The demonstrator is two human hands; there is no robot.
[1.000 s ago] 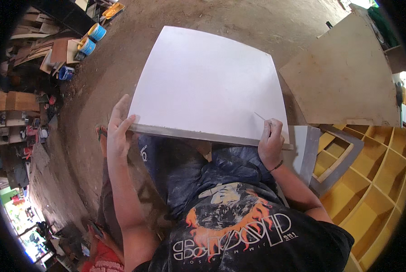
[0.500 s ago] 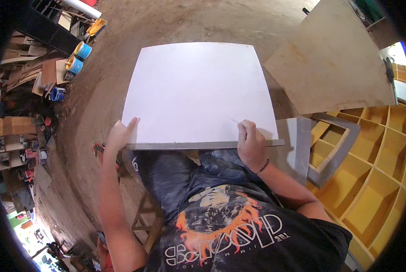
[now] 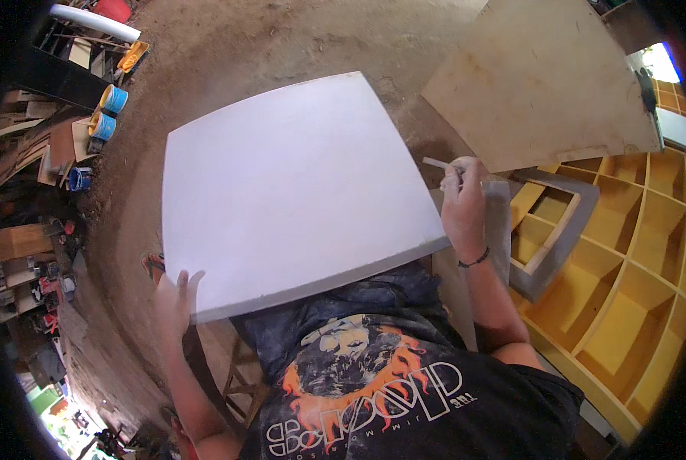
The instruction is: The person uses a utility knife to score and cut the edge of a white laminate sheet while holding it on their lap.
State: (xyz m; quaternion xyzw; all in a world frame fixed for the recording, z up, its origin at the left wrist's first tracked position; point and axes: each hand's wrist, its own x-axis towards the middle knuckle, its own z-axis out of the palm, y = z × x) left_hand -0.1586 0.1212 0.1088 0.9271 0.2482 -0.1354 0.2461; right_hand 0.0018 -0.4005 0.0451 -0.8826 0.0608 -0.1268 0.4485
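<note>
A white panel [image 3: 297,192] with a grey front edge [image 3: 320,280] rests tilted across my lap, above my dusty black T-shirt. My left hand [image 3: 176,307] grips its lower left corner, thumb on the white face. My right hand [image 3: 463,195] is beside the panel's right edge, closed on a thin pale stick [image 3: 437,162] that points up and leftward, off the white surface.
A tan board [image 3: 534,84] and yellow compartmented cabinet [image 3: 619,330] with a grey-edged frame [image 3: 580,207] are to my right. Paint buckets [image 3: 109,111] and wood scraps [image 3: 40,153] line the left. Another person's sandalled foot [image 3: 152,264] shows beside me at left.
The panel has swung anticlockwise, its left side dropping toward me along with my left hand. My right hand has lifted off the panel's front edge and moved up and rightward with the stick.
</note>
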